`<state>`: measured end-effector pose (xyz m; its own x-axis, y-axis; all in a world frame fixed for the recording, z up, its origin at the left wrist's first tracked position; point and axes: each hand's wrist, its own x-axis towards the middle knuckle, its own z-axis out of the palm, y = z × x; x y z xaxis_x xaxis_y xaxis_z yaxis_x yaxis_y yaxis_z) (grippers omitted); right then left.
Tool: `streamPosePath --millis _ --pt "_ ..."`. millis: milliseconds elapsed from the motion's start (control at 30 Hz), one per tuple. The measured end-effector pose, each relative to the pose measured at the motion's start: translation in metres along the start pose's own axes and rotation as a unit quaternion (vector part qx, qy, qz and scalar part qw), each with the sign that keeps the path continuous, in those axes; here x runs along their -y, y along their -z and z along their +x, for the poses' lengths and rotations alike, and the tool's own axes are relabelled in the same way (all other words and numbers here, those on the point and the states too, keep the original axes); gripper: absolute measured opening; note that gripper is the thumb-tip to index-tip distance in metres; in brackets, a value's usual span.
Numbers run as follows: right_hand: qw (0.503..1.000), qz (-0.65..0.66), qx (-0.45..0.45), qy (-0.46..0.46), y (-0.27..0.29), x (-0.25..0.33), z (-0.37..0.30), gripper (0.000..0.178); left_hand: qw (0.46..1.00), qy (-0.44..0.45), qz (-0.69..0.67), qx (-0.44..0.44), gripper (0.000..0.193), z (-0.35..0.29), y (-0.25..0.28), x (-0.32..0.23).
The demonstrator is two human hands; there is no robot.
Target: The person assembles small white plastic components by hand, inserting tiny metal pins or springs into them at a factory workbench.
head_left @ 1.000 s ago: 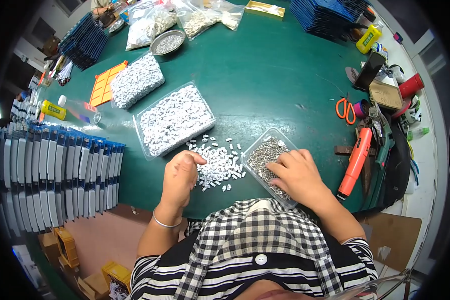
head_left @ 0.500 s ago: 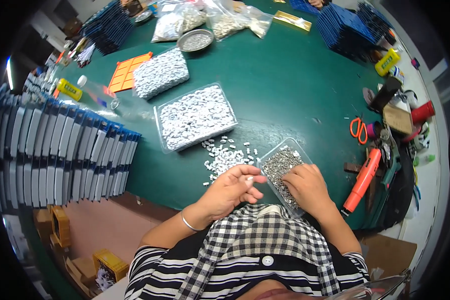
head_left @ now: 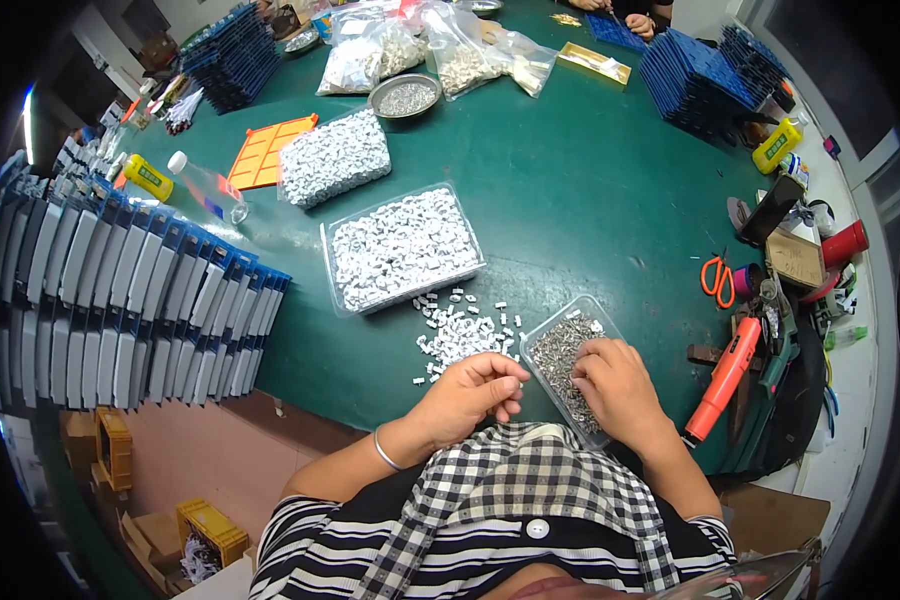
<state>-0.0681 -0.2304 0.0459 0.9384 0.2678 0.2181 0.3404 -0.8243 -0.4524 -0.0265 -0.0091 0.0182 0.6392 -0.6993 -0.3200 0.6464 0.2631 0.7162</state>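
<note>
My left hand (head_left: pixel 473 398) hovers at the table's near edge, just left of a clear plastic tub (head_left: pixel 527 343). Its thumb and fingers are curled together, and what they may hold is hidden. Small silvery metal parts (head_left: pixel 558 345), which look like screws, fill the tub. Over its right side is my right hand (head_left: pixel 615 385), fingertips bent down among the metal parts and pressed together; anything in them is hidden. Beyond my left hand lies a loose heap of small white plastic pieces (head_left: pixel 462 335). A larger clear box (head_left: pixel 335 262) behind it is full of the same white pieces.
Stacked blue trays with grey-white strips (head_left: pixel 140 300) stand at left. A second block of white pieces (head_left: pixel 335 158), an orange tray (head_left: pixel 268 150) and a round metal dish (head_left: pixel 404 97) lie farther back. Orange scissors (head_left: pixel 716 282) and a red electric screwdriver (head_left: pixel 725 380) are at right. Another person's hand (head_left: pixel 640 24) shows far off.
My left hand's fingers, spread before, have curled together. The right hand stays at the tub, its fingers drawn closer together. The whole view has shifted slightly, showing more of the far side.
</note>
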Motion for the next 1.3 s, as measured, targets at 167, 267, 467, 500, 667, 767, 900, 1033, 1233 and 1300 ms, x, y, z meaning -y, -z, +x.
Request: streamPosePath --millis 167,267,467,500,667,767,900,1033,1233,1300 --pt "0.998 0.057 -0.014 -0.016 -0.003 -0.004 -0.007 0.012 1.0 0.015 0.007 0.007 0.016 -0.001 -0.002 0.0" --pt "0.987 0.136 -0.039 -0.079 0.0 0.006 -0.006 0.011 0.999 0.033 -0.022 0.0 0.021 -0.003 -0.005 -0.001" --pt "0.924 0.357 0.01 -0.139 0.004 0.003 -0.007 0.01 0.999 0.01 -0.049 -0.007 0.017 0.006 -0.006 -0.001" --pt "0.905 0.401 0.01 -0.141 0.003 0.005 -0.006 0.011 0.999 0.001 -0.049 -0.007 0.017 0.004 -0.007 -0.002" --pt "0.706 0.671 0.021 -0.224 -0.003 0.019 0.002 0.011 0.998 -0.022 -0.056 0.007 0.013 0.006 -0.006 0.001" --pt "0.699 0.677 0.02 -0.229 -0.011 0.019 0.004 0.01 0.996 0.008 -0.08 0.036 0.014 0.011 -0.006 0.0" --pt "0.797 0.583 0.025 -0.157 -0.017 0.021 0.006 0.007 0.997 -0.004 -0.08 0.023 0.013 0.011 -0.007 0.006" --pt "0.808 0.57 0.027 -0.148 -0.018 0.026 0.009 0.007 0.997 -0.019 -0.075 0.014 0.013 0.006 -0.009 0.004" --pt "0.794 0.581 0.027 -0.177 -0.02 0.028 0.002 0.005 0.997 -0.078 0.01 0.027 0.011 0.007 -0.007 0.01" --pt "0.755 0.627 0.027 -0.189 -0.019 0.031 0.003 0.005 0.997 -0.066 -0.012 0.04 0.011 0.007 -0.006 0.008"
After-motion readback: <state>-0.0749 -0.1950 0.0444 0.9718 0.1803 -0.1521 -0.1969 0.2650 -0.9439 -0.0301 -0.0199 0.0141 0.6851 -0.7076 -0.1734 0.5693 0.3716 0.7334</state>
